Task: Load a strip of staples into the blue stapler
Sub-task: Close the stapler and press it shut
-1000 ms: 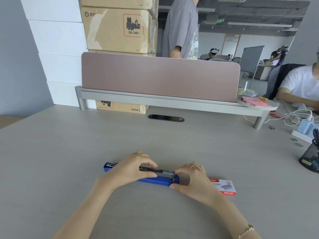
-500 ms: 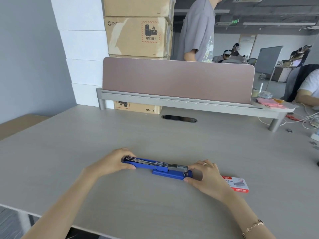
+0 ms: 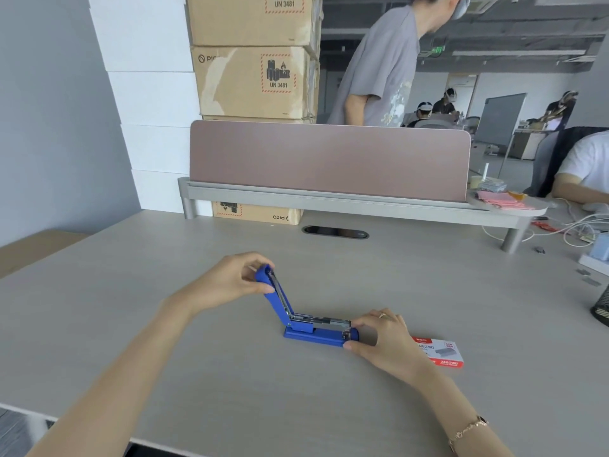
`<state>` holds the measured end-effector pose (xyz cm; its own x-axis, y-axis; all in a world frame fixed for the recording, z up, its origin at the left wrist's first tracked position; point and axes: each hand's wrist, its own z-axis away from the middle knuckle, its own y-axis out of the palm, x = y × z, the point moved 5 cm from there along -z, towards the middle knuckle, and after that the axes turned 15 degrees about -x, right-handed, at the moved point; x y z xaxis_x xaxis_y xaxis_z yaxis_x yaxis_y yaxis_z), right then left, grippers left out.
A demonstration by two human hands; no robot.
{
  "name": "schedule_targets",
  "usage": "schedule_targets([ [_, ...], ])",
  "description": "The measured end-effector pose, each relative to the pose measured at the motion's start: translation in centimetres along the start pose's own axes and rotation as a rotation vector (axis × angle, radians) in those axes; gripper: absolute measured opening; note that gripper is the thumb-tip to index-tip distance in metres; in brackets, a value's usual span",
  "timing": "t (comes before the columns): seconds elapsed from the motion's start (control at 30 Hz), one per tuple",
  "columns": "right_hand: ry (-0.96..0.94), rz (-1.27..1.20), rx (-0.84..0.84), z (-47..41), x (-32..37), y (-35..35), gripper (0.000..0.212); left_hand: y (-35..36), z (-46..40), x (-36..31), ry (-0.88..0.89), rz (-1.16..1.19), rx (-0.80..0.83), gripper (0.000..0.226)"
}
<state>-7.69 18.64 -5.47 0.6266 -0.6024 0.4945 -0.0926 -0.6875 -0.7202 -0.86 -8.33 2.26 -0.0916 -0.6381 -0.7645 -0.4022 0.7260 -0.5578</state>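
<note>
Between both hands' fingers (image 3: 357,324), blue stapler (image 3: 316,334)

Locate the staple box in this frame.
In the head view, the staple box lies flat on the desk at lower right, just behind the right hand, which holds the blue stapler's front end.

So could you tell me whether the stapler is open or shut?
Open: the left hand holds the stapler top swung up, steeply tilted, baring the metal channel.

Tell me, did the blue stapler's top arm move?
Yes. The blue stapler's top arm swung up, away from its base on the grey desk.
</note>
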Motion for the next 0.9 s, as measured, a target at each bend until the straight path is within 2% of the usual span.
schedule_targets([
  [0.13,-0.003,-0.015,0.005,0.0,0.0,0.0,0.023,2.6,-0.1,-2.6,0.018,0.062,0.018,0.022],
  [0.3,-0.014,-0.012,0.003,0.1,0.0,-0.1,0.022,6.4,-0.3,-4.0,0.049,0.021,0.098,0.017],
  [0.77,-0.015,-0.015,0.010,0.1,0.0,-0.1,0.020,10.2,0.2,-2.9,0.092,-0.154,0.246,0.024],
  [0.9,-0.019,-0.010,0.017,0.1,-0.2,0.1,0.021,10.3,0.4,-1.9,0.071,-0.155,0.238,0.025],
])
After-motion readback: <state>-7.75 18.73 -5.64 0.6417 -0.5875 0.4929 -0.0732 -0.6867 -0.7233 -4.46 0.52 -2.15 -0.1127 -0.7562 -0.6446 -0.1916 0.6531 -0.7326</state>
